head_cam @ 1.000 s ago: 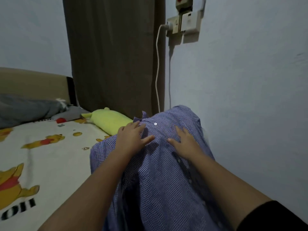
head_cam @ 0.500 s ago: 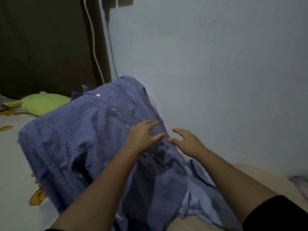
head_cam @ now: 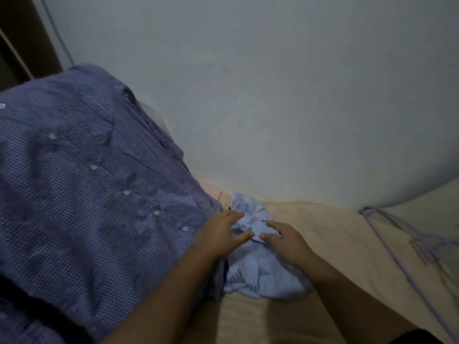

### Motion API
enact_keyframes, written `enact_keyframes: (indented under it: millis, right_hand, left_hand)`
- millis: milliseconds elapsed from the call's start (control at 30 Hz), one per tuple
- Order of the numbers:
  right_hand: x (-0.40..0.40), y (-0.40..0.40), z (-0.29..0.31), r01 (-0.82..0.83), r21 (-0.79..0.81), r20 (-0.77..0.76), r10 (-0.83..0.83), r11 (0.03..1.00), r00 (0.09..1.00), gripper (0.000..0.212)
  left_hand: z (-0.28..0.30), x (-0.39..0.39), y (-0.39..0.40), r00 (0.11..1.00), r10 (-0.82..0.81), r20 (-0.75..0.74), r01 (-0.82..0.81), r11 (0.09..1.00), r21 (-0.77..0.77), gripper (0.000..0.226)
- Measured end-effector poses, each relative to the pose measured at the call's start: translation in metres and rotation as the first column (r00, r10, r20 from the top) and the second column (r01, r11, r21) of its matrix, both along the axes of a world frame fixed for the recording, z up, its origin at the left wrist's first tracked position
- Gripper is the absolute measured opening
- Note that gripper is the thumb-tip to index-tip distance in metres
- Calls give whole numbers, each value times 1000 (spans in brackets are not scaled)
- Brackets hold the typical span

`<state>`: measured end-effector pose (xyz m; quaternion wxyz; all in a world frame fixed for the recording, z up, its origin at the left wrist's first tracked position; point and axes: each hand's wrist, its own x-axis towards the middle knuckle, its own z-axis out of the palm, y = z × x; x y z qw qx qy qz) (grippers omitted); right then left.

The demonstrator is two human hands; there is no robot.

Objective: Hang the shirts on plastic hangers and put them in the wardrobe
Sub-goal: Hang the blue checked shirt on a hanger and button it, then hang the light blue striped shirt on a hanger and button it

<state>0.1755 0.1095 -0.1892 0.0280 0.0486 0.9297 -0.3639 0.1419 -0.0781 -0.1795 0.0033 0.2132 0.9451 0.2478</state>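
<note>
A dark blue checked shirt (head_cam: 82,194) with white buttons lies spread over the left of the bed. Beside its lower right edge sits a crumpled light blue striped shirt (head_cam: 263,271). My left hand (head_cam: 221,234) rests with straight fingers where the two shirts meet. My right hand (head_cam: 285,239) lies on the light blue shirt, its fingers slightly bent and spread on the cloth. Thin purple plastic hangers (head_cam: 407,242) lie at the right on the bed. No wardrobe interior shows.
A pale wall (head_cam: 273,95) runs close behind the shirts. The beige bedsheet (head_cam: 342,244) stretches right and toward me. A brown panel (head_cam: 27,43) and a white cable stand at the top left.
My view swung right and down, away from the pillow and curtain. Both hands slid down the checked shirt to the light blue shirt, which has come into view along with the hangers.
</note>
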Motion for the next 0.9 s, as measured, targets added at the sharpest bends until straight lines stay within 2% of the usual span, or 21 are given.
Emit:
enact_keyframes:
  millis: [200,300,400,500,600,700,833,900]
  right_hand:
    - [-17,24,-55,68,-23,89,-66,997,994,60]
    - [-24,38,-81,111,72,85,-117,991,989,63]
    - [-26,51,-96,142,156,133,-164,977,977,74]
    - [-27,62,-101,120,19,180,-122,993,976,73]
    - [-21,68,-95,56,-160,122,-37,986,992,76]
    - [-13,77,-91,120,-277,61,-107,953,992,62]
    - [7,104,-80,202,-357,25,-207,912,978,49]
    - [24,126,-71,245,-345,1,-261,906,965,57]
  left_hand:
    - [-44,-22,24,989,29,144,-34,999,36,74]
    - [-59,-33,32,983,57,177,-70,995,66,78]
    - [-68,-38,37,977,17,215,-31,997,66,85]
    - [-76,-39,40,971,-47,236,50,999,-10,96]
    - [-81,-35,45,967,-68,244,76,997,-22,99]
    - [-81,-29,53,968,-83,236,83,996,10,97]
    - [-78,-14,76,972,-127,200,131,991,-7,98]
    - [-79,-4,91,973,-164,162,171,985,-29,100]
